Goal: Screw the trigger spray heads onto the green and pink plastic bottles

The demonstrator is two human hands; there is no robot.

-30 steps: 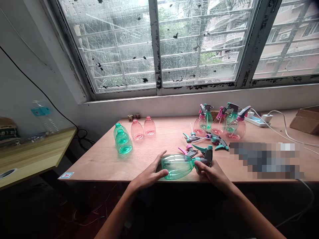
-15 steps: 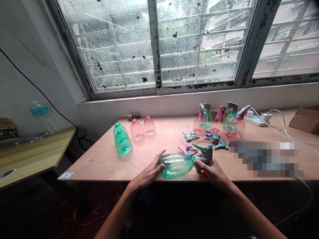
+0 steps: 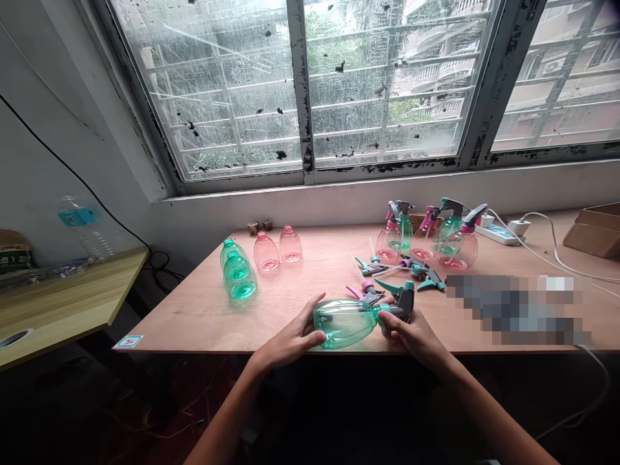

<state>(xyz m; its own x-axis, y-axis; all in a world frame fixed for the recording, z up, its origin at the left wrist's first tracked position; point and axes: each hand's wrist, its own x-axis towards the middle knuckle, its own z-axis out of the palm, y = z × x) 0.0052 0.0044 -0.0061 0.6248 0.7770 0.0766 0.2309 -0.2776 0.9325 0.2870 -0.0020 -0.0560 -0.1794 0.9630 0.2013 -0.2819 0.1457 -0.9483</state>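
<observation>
A clear green spray bottle point(image 3: 345, 321) lies on its side at the near edge of the wooden table point(image 3: 310, 284). My left hand point(image 3: 290, 336) is wrapped round its base end. My right hand point(image 3: 411, 332) grips its neck, where a grey and teal trigger head point(image 3: 403, 302) sits. Loose trigger heads point(image 3: 372, 292) lie just behind the bottle.
Two green bottles point(image 3: 237, 274) and two pink bottles point(image 3: 278, 248) without heads stand at the left. Several finished spray bottles point(image 3: 431, 236) stand at the back right, by a white power strip point(image 3: 501, 232) and cables. A cardboard box point(image 3: 593, 229) sits far right, a second table point(image 3: 62, 297) to the left.
Both hands stay on the green bottle, which has barely shifted. My left fingers have curled a little more round its base.
</observation>
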